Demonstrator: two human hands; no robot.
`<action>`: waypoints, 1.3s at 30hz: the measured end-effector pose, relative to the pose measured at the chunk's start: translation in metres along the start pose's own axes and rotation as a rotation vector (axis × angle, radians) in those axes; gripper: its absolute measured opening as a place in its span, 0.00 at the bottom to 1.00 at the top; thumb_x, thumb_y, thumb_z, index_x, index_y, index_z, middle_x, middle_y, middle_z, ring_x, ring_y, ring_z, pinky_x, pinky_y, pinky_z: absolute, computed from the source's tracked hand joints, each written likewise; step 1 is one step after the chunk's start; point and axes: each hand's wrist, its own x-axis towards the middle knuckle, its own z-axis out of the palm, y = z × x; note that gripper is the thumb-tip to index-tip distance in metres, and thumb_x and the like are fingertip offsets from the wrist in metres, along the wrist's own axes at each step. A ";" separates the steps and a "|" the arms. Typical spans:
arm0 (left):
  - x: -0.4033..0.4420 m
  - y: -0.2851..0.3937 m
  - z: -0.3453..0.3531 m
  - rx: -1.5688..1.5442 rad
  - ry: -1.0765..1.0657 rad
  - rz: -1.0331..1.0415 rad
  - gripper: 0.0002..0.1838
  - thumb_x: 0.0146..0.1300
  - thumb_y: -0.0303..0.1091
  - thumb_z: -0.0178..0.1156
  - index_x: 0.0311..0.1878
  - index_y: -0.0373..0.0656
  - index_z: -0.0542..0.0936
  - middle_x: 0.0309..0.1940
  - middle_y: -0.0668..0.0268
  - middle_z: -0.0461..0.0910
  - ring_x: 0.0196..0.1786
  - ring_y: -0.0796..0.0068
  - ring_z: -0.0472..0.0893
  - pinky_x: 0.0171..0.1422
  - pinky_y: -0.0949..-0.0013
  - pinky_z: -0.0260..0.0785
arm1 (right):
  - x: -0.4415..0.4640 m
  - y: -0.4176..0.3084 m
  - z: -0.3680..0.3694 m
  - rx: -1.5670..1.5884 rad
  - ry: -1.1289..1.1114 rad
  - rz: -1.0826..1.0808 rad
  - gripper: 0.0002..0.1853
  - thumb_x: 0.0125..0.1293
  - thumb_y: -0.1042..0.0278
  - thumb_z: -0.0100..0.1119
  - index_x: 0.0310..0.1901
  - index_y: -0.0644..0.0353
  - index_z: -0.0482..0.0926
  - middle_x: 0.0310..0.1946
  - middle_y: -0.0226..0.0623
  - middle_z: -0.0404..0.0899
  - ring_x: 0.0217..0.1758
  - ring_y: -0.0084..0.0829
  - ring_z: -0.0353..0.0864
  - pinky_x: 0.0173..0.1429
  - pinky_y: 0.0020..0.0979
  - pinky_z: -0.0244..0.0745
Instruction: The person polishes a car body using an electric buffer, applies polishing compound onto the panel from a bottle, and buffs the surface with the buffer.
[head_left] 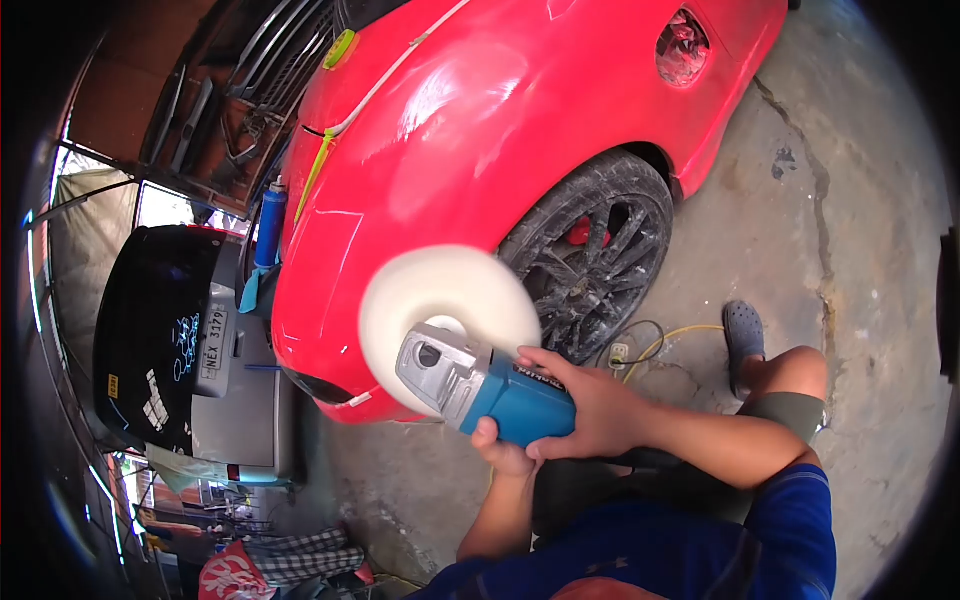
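My right hand (600, 408) is wrapped round the blue body of a power polisher (525, 400), coming from the right side. Below it, my left hand (508, 455) grips the underside of the same tool, with some fingers hidden behind it. The tool has a silver metal head and a large round white pad (450, 290), blurred at its rim. The pad lies over the front corner of a red car (430, 160), beside the front wheel (600, 260).
A grey vehicle (240, 430) stands at the left. A blue bottle (270, 225) is by the red car's front edge. A yellow cord with a socket (619, 353) lies on the concrete floor (870, 300), near my foot in a grey clog (743, 335). Clothes (300, 558) lie lower left.
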 end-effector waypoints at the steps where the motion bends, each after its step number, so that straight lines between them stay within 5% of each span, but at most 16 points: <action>1: -0.001 0.000 -0.004 0.003 0.013 0.021 0.53 0.63 0.71 0.66 0.77 0.36 0.69 0.68 0.52 0.79 0.68 0.54 0.82 0.73 0.50 0.77 | -0.002 -0.005 0.003 -0.023 0.013 0.009 0.63 0.57 0.48 0.84 0.87 0.57 0.53 0.77 0.57 0.72 0.78 0.54 0.77 0.79 0.45 0.73; 2: -0.001 -0.001 -0.008 0.005 0.025 0.042 0.54 0.63 0.73 0.65 0.79 0.38 0.68 0.69 0.52 0.78 0.69 0.54 0.81 0.74 0.50 0.77 | -0.003 -0.007 0.005 -0.047 0.025 0.017 0.63 0.57 0.46 0.84 0.87 0.57 0.54 0.77 0.57 0.72 0.78 0.56 0.76 0.79 0.46 0.73; 3: 0.000 -0.005 -0.010 0.031 0.031 0.054 0.58 0.63 0.79 0.63 0.81 0.40 0.65 0.71 0.53 0.77 0.70 0.54 0.81 0.75 0.50 0.76 | -0.008 -0.004 0.007 -0.133 0.068 -0.020 0.62 0.59 0.41 0.79 0.88 0.52 0.51 0.69 0.58 0.77 0.67 0.60 0.84 0.71 0.51 0.80; 6: 0.010 -0.019 0.003 0.055 0.041 0.101 0.61 0.62 0.83 0.61 0.81 0.39 0.64 0.71 0.53 0.77 0.70 0.54 0.81 0.76 0.50 0.76 | -0.018 0.003 -0.005 -0.141 0.135 -0.015 0.61 0.58 0.42 0.80 0.87 0.50 0.54 0.66 0.56 0.79 0.65 0.58 0.85 0.69 0.51 0.81; 15: 0.056 -0.043 0.088 0.114 -0.095 -0.068 0.64 0.57 0.82 0.68 0.81 0.37 0.65 0.70 0.52 0.78 0.68 0.54 0.82 0.73 0.50 0.79 | -0.032 0.009 -0.077 -0.036 0.410 -0.097 0.58 0.53 0.53 0.86 0.84 0.52 0.65 0.67 0.55 0.81 0.69 0.54 0.85 0.72 0.47 0.80; 19: 0.076 -0.055 0.105 -0.019 -0.241 -0.208 0.60 0.58 0.72 0.71 0.81 0.36 0.65 0.71 0.50 0.77 0.70 0.52 0.81 0.76 0.50 0.76 | -0.036 0.016 -0.098 -0.006 0.498 -0.129 0.57 0.52 0.57 0.87 0.83 0.57 0.66 0.70 0.56 0.81 0.72 0.50 0.84 0.74 0.44 0.79; 25: 0.098 -0.072 0.130 -0.124 -0.325 -0.207 0.45 0.65 0.56 0.73 0.72 0.29 0.74 0.60 0.48 0.85 0.59 0.56 0.88 0.66 0.56 0.83 | -0.040 0.021 -0.113 0.074 0.586 -0.109 0.57 0.52 0.65 0.87 0.83 0.62 0.65 0.70 0.53 0.81 0.73 0.43 0.82 0.76 0.42 0.75; 28: 0.113 -0.078 0.131 0.037 -0.424 -0.266 0.51 0.65 0.67 0.69 0.74 0.30 0.72 0.61 0.48 0.84 0.60 0.56 0.88 0.66 0.54 0.84 | -0.042 0.024 -0.117 0.162 0.620 -0.083 0.57 0.52 0.69 0.86 0.83 0.65 0.63 0.71 0.50 0.79 0.75 0.40 0.80 0.78 0.41 0.73; 32: 0.126 -0.078 0.154 0.228 -0.375 -0.174 0.40 0.71 0.58 0.70 0.67 0.28 0.76 0.50 0.48 0.88 0.47 0.59 0.91 0.52 0.59 0.88 | -0.042 0.040 -0.118 0.508 0.674 -0.054 0.57 0.53 0.72 0.82 0.84 0.66 0.61 0.71 0.47 0.78 0.74 0.36 0.78 0.78 0.38 0.71; 33: 0.128 -0.074 0.155 0.187 -0.378 -0.282 0.42 0.69 0.50 0.77 0.74 0.32 0.70 0.59 0.56 0.84 0.58 0.67 0.85 0.65 0.63 0.80 | -0.041 0.043 -0.116 0.613 0.694 -0.053 0.56 0.54 0.72 0.81 0.84 0.66 0.60 0.70 0.46 0.78 0.73 0.36 0.78 0.78 0.38 0.71; 39: 0.115 -0.065 0.154 0.366 -0.433 -0.156 0.41 0.71 0.49 0.76 0.75 0.35 0.68 0.62 0.59 0.82 0.63 0.69 0.82 0.71 0.62 0.74 | -0.044 0.044 -0.114 0.971 0.561 -0.039 0.50 0.60 0.66 0.74 0.83 0.65 0.62 0.69 0.41 0.77 0.71 0.33 0.78 0.77 0.35 0.71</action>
